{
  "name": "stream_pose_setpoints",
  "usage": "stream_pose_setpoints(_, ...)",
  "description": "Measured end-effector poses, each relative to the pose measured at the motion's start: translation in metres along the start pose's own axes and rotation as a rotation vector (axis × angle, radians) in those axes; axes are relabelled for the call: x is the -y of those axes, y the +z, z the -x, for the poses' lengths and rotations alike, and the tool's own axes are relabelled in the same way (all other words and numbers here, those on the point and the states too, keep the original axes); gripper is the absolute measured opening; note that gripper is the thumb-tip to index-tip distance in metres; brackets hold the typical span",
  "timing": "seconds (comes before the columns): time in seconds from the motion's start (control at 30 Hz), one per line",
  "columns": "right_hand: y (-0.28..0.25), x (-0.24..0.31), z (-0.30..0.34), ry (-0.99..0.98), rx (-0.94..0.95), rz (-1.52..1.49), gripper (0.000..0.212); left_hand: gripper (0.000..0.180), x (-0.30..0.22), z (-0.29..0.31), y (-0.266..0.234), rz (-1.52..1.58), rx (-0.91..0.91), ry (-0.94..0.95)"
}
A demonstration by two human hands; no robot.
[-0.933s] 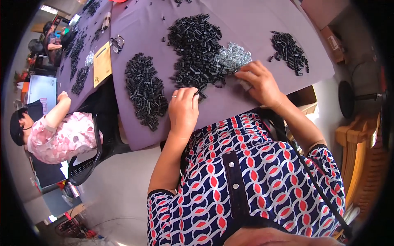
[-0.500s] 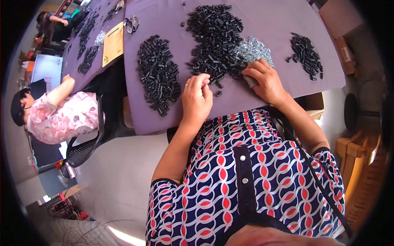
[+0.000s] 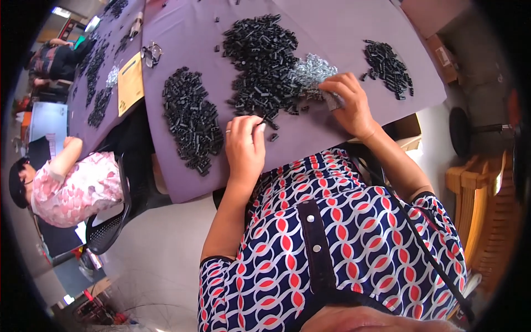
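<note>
My left hand [image 3: 245, 145] hovers at the near end of a big heap of short black cylinders [image 3: 260, 61]. Its thumb and forefinger are pinched together, with a small dark piece showing at the tips, probably one of the cylinders. My right hand [image 3: 353, 106] is at the near right side of a pile of small shiny silver parts [image 3: 315, 69], which touches the black heap. Its fingers are curled over a small grey speckled thing [image 3: 332, 100] whose kind I cannot make out. A loose black cylinder [image 3: 274, 136] lies just right of my left hand.
On the purple-grey tablecloth [image 3: 354, 33] lie a left heap of black cylinders [image 3: 191, 119] and a smaller right one [image 3: 387, 69]. A yellow envelope [image 3: 130, 86] and glasses [image 3: 151, 54] are at the left. A seated person [image 3: 77, 188] works there; another person [image 3: 52, 58] is beyond.
The whole view has shifted, so the table appears farther left. My right hand has moved slightly right from the silver pile, still with the grey thing. My left hand has drawn slightly nearer to me.
</note>
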State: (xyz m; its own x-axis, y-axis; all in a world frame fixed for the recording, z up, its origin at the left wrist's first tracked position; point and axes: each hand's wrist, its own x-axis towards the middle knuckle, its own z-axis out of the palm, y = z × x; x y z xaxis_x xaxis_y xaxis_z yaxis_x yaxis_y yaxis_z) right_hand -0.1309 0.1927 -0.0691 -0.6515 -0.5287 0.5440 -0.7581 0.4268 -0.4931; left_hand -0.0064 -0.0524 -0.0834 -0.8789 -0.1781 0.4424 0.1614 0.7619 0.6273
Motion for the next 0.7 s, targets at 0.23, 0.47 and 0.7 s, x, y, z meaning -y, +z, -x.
stream_pose_setpoints(0.23, -0.015, 0.0, 0.013, -0.049, 0.056, 0.145, 0.047, 0.014, 0.004, 0.002, 0.006, 0.197, -0.044, -0.131)
stream_pose_setpoints(0.47, -0.015, 0.001, 0.017, -0.07, 0.241, 0.178, 0.049, 0.016, 0.003, 0.0, 0.005, 0.187, -0.04, -0.109)
stream_pose_setpoints(0.7, -0.019, 0.006, 0.019, -0.031, 0.181, 0.104, 0.043, 0.015, 0.004, 0.0, 0.005, 0.175, -0.014, -0.102)
